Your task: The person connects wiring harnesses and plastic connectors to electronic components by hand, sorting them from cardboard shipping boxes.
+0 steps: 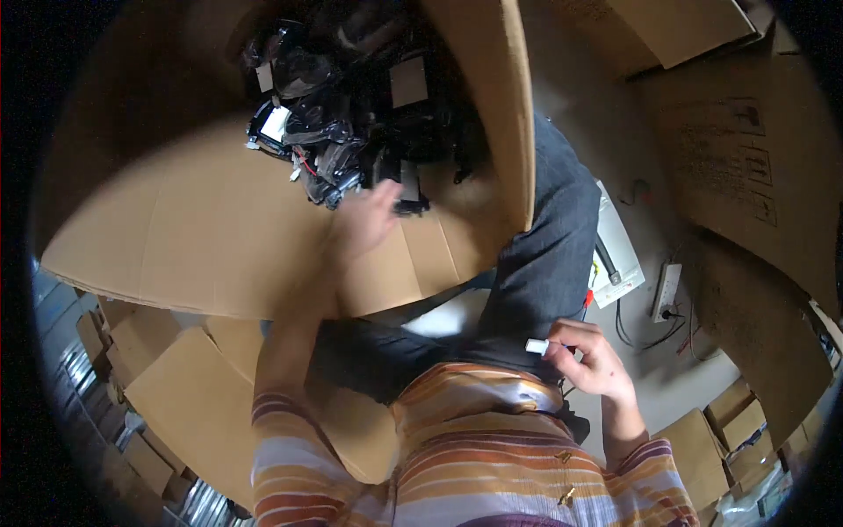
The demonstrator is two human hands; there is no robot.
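Observation:
My left hand [364,220] reaches into a large open cardboard box [219,220], its fingers smeared by motion. It is close to a pile of black parts [325,119] wrapped in clear plastic, some with white or grey labels. A thin red wire and a small white plug [295,175] stick out of the pile near it. Over my right thigh, my right hand [593,356] is closed in a pinch. Between thumb and fingers it holds a small white connector [536,346], whose end pokes out to the left.
Right of my leg, a white power strip [667,292] with cables lies on the floor. A black-handled tool [608,263] rests on a white sheet [622,237] nearby. Tall cardboard boxes [729,114] stand at the right; more cardboard [189,378] is at the lower left.

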